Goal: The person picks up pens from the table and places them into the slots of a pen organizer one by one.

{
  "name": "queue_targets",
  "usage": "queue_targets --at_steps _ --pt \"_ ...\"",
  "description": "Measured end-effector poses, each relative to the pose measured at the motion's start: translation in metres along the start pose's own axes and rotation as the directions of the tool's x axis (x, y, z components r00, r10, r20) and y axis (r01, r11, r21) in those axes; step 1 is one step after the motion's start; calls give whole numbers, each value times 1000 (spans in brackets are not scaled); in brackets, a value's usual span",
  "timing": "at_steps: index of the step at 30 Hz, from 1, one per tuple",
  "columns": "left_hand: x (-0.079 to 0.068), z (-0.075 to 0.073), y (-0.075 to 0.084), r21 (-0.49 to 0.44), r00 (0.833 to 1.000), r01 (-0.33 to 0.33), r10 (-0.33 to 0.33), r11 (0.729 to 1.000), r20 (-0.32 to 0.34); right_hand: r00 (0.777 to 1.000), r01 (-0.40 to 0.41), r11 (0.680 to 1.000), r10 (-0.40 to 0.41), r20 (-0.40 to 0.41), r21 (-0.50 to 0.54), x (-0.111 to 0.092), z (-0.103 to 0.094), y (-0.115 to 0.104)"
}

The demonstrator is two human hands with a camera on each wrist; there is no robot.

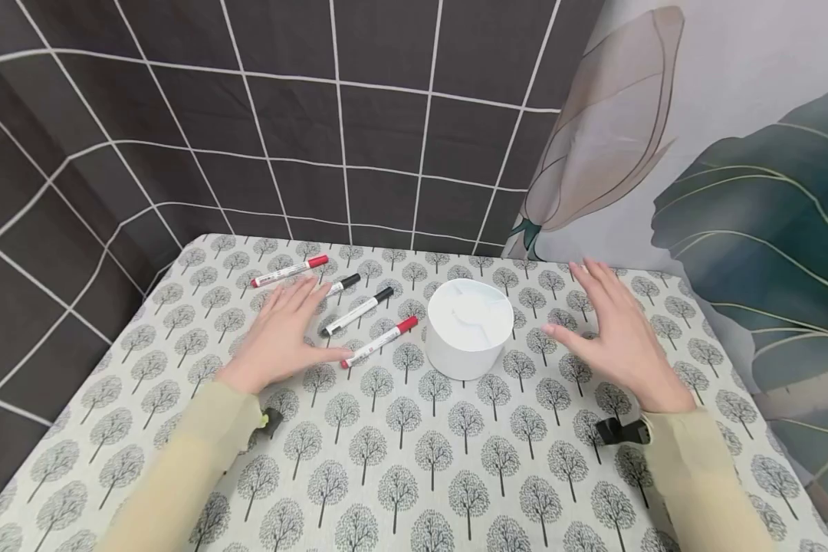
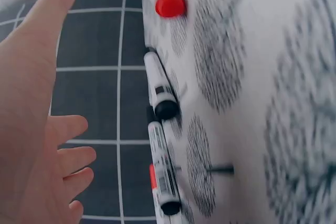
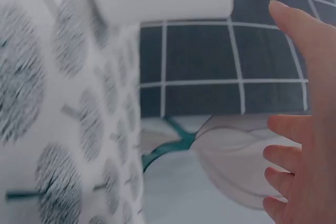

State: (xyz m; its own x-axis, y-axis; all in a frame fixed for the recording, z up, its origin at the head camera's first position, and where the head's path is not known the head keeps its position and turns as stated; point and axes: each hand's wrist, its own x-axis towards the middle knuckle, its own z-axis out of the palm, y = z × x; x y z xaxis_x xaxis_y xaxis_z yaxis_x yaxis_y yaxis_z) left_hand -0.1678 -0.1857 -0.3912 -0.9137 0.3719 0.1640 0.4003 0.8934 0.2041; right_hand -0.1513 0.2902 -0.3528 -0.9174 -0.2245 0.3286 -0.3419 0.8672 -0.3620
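Note:
Several whiteboard markers lie slanted on the table left of centre. A red-capped marker (image 1: 290,271) is farthest back, and another red-capped marker (image 1: 381,342) is nearest the front. Between them are a black-capped marker (image 1: 356,313) and a second black-capped marker (image 1: 346,284), partly hidden by fingers. My left hand (image 1: 277,339) is over the left ends of the markers, fingers spread, holding nothing. A white round pen holder (image 1: 464,360) with inner dividers stands upright right of the markers. Right of it, my right hand (image 1: 614,341) hovers with straight fingers and thumb pointing towards it, also holding nothing.
A cloth with a tree print (image 1: 400,452) covers the table. Behind and to the left hangs a dark curtain with a white grid (image 1: 386,130). On the right is a pale curtain with large leaves (image 1: 766,222). Each wrist wears a black strap (image 1: 622,432).

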Motion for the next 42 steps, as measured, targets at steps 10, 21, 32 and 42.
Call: queue_targets --at_steps 10,21,32,42 --pt "0 4 25 -239 999 -14 5 971 -37 994 83 973 -66 -86 217 7 -7 -38" --pt "-7 18 42 -390 997 50 -21 919 77 997 70 942 -73 -4 329 11 15 -67" --pt "-12 28 51 -479 992 101 -51 872 116 996 2 928 -36 85 373 15 49 -71" --pt "-10 34 51 -493 985 157 -101 856 140 994 -85 893 48 96 442 13 59 -69"
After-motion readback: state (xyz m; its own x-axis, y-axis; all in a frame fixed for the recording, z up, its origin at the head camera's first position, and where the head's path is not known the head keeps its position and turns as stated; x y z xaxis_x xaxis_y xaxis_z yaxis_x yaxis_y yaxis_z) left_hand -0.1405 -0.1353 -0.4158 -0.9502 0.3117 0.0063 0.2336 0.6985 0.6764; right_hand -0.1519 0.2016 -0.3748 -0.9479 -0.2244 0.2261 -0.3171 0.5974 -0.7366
